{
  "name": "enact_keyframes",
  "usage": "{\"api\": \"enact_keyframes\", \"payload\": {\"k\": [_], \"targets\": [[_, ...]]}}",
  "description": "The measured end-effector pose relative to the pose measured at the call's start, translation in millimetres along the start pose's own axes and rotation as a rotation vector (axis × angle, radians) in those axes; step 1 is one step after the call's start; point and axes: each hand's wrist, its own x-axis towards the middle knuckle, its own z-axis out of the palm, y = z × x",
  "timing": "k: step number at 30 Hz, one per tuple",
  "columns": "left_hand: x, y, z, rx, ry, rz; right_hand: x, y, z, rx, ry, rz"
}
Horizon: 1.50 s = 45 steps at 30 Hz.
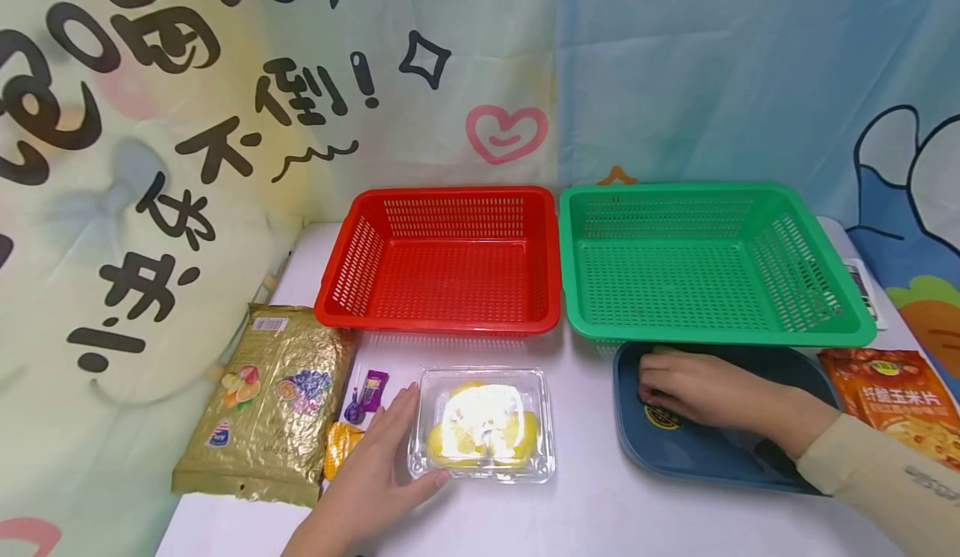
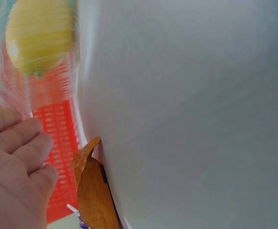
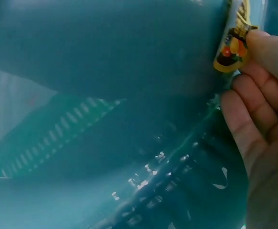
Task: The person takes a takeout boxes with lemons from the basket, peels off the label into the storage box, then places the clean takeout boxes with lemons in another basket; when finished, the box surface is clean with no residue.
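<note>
In the head view, the left hand (image 1: pixel 381 469) lies along the near-left side of a clear plastic clamshell box (image 1: pixel 487 472), its fingers straight and the thumb spread away at the front corner. The box sits on the white counter (image 1: pixel 585 490) in front of the red basket (image 1: pixel 438 323), with yellow lemons (image 1: pixel 450 444) inside. It should be light for its size, with thin walls that flex, slip and dent under a squeeze, while the lemons could roll within; low on two opposite sides looks the surest hold, rather than the lid. To its left lie a purple wrapped sweet (image 1: pixel 373 390), an orange packet (image 1: pixel 341 449) and a large gold bag (image 1: pixel 262 407). The right hand (image 1: pixel 697 386) reaches into a dark blue tray (image 1: pixel 720 449) below the green basket (image 1: pixel 720 338), fingers curled down beside a round label (image 1: pixel 662 417). The tray appears stiff and smooth, best taken by its rim.

In the left wrist view, the fingers are close together, pinching nothing, and the fingertips come right up to the box; whether they touch it, I cannot tell.

In the right wrist view, the thumb meets the label's edge and the other fingers bend just below. Whether they pinch anything cannot be told.
</note>
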Motion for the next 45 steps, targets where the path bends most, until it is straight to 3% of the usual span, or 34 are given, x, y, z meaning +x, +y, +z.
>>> {"api": "enact_keyframes", "payload": {"k": [7,12,17,24,31,37,42,45], "targets": [[0.1,-1.4,0.1,-0.016,-0.003,0.006,-0.8,-1.0,2.5,-0.062,0.043,-0.016],[0.0,-1.2,0.2,-0.009,0.001,0.009,-3.9,-0.3,-0.4,-0.047,0.042,-0.033],[-0.5,-0.6,0.6,-0.012,0.010,0.005,-10.2,0.4,-9.2,-0.021,-0.023,-0.004],[-0.5,-1.6,1.3,-0.018,0.026,0.020,-18.9,0.3,-20.6,-0.029,-0.173,0.128],[-0.8,-1.6,-0.3,-0.030,0.005,0.012,-22.1,-0.2,-24.7,-0.030,-0.203,0.157],[-0.2,-1.1,-0.5,-0.030,-0.003,0.013,-21.8,-6.2,-34.0,0.048,-0.185,0.179],[-0.7,-1.5,0.2,-0.027,0.001,0.017,-17.1,-20.3,-49.9,0.171,-0.265,0.300],[-0.6,-1.7,0.9,-0.026,0.007,0.024,-14.3,-29.8,-59.2,0.221,-0.263,0.330]]}}
